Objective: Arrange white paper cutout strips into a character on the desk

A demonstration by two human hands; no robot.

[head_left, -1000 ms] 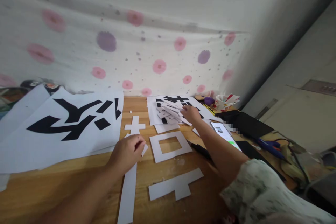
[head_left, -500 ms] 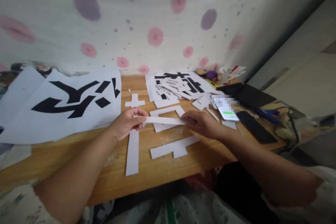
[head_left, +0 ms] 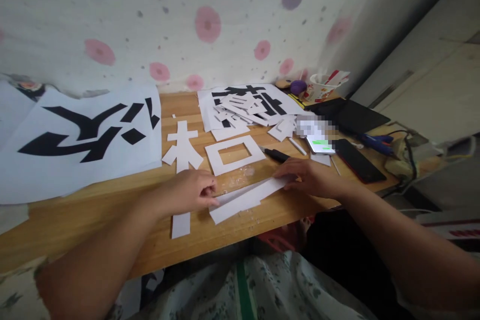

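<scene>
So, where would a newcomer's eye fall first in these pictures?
Probably on the large white paper sheet with bold black strokes, at the left of the brown wooden table. Then perhaps on the white cloth with pink and purple spots hanging behind. At the front, a long white strip slants between the bare left hand and the bare right hand, which holds one end.
</scene>
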